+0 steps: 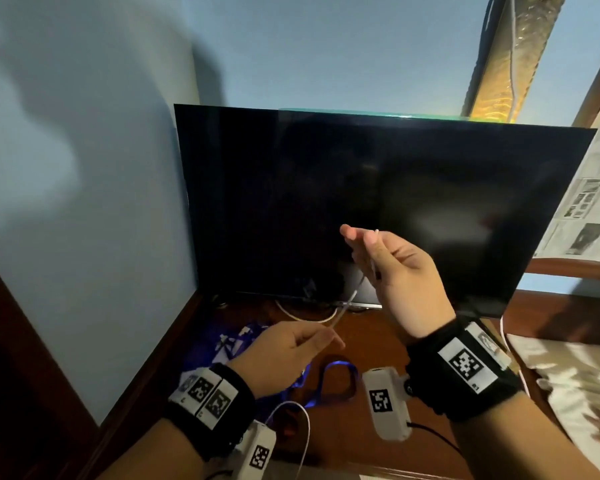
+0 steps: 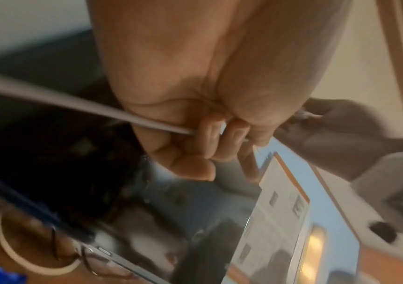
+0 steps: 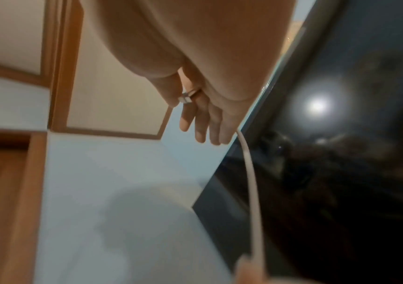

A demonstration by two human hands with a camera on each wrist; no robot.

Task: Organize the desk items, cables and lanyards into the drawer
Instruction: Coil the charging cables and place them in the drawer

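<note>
A thin white cable [image 1: 347, 303] is stretched between my two hands in front of the dark monitor [image 1: 361, 188]. My left hand [image 1: 326, 341] is low over the desk and pinches the cable; in the left wrist view its curled fingers [image 2: 220, 138] close around the cable [image 2: 74, 103]. My right hand [image 1: 359, 235] is raised higher, fingers nearly straight, with the thumb holding the cable's end against the hand. In the right wrist view the cable [image 3: 251, 182] hangs down from the fingers [image 3: 203, 124]. Blue lanyards [image 1: 336, 379] lie on the desk below my hands.
The wooden desk [image 1: 371, 344] sits in a corner, with a blue wall on the left. Another white cable loop [image 1: 305, 317] lies under the monitor's lower edge. Newspaper sheets [image 1: 586, 202] hang at the right, and patterned fabric [image 1: 568, 382] lies at the lower right.
</note>
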